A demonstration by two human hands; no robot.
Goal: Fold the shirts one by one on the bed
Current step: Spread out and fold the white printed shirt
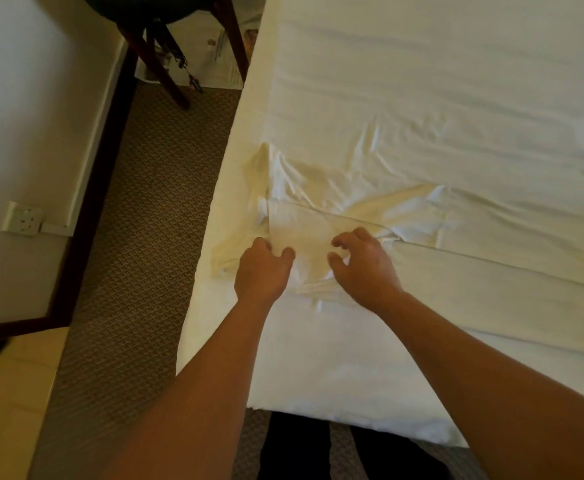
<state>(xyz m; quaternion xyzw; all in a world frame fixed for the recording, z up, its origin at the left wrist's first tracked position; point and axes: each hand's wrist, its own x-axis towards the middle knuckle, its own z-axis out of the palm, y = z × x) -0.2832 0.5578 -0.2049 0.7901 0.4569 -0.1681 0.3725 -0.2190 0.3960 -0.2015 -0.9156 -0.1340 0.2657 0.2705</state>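
Near the bed (pixel 422 81) edge, both hands (pixel 261 268) (pixel 361 263) pinch the shirt (pixel 304 202); uneven pulling could bunch it off the side.

Both forearms are bare to the bottom edge of the view, with no sleeves, watch or rings on the left hand (pixel 262 268) or right hand (pixel 363 268). Below, the legs (pixel 294 448) wear dark, near-black trousers.

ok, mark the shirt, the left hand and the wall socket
shirt (pixel 318 199): head view, rumpled cloth above the hands
left hand (pixel 262 271): head view, back of hand
wall socket (pixel 22 218): head view, faceplate centre
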